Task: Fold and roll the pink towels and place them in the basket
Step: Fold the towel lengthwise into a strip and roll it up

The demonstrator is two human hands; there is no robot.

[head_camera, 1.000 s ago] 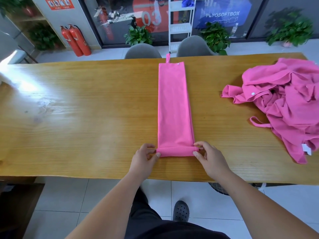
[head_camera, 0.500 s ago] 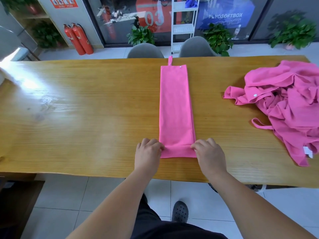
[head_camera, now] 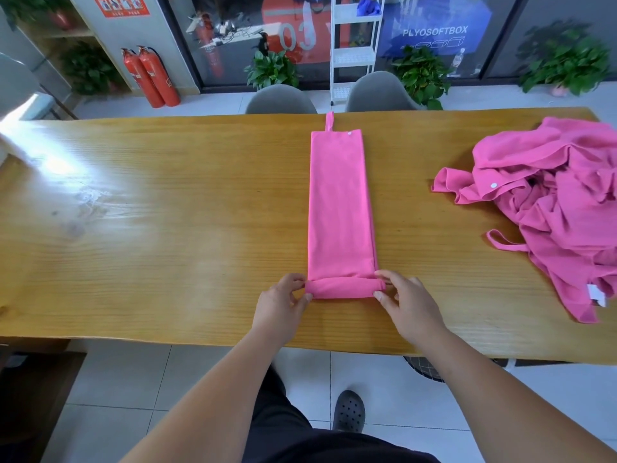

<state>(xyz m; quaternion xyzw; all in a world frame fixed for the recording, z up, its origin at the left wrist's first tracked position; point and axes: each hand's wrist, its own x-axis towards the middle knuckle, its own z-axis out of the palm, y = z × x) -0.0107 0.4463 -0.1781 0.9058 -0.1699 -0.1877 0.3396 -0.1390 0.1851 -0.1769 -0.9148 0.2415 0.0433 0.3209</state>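
Wood, honey-coloured and glossy with a long straight grain, makes the surface (head_camera: 167, 228); a white glare washes out its left end. Near the front edge the left hand (head_camera: 280, 304) pinches the left end of a short roll (head_camera: 344, 288), thumb below and fingertips (head_camera: 298, 281) on top, its grip clamped on the cloth. The roll is the near end of a pink towel (head_camera: 340, 202), folded into a long narrow strip, smooth and flat, that runs straight away across the middle of the surface. At its far end a thin loop (head_camera: 330, 121) sticks out, and a small white snap (head_camera: 349, 133) sits near the corner. The right hand (head_camera: 412, 307) takes the roll's right end the same way, grip closed on it, and partly hides that end. Well apart to the right lies a crumpled heap (head_camera: 561, 222) of pink towels, soft and creased, with a strap (head_camera: 500, 242) and a white label (head_camera: 596, 292); the frame's edge cuts it off.
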